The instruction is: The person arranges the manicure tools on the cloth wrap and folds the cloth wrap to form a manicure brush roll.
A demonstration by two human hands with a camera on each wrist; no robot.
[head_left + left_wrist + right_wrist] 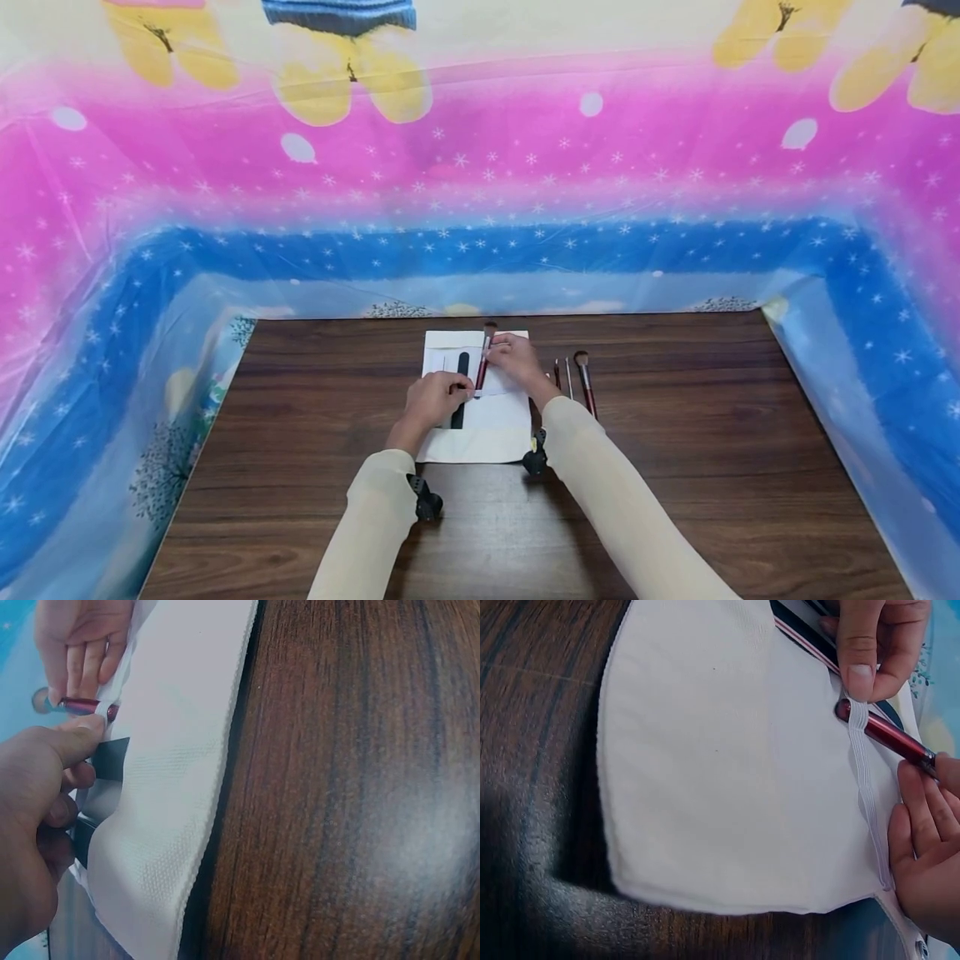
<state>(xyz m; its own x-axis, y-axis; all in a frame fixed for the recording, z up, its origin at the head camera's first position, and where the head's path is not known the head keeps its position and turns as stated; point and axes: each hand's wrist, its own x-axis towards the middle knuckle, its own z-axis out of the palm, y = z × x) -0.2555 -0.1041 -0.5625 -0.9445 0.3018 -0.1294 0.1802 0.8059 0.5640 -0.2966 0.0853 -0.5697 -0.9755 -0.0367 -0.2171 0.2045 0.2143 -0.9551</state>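
Ideally, the left hand (433, 400), pinching the elastic band (864, 776), lifts it while the right hand (516, 360), holding the brush (895, 741), slides straight through beside that pinch.

Curtained-off work space, building type unclear, snowflake-print cloth (480, 250) round three sides of a brown wood-grain worktop (315, 417)

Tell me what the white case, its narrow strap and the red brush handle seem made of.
White case: matt fabric, probably a coarse weave, going by its textured surface and soft folds.
Narrow strap: likely elastic, since it looks ribbed and gathered.
Red brush handle: glossy, catching highlights; it could be lacquered wood, plastic or metal.
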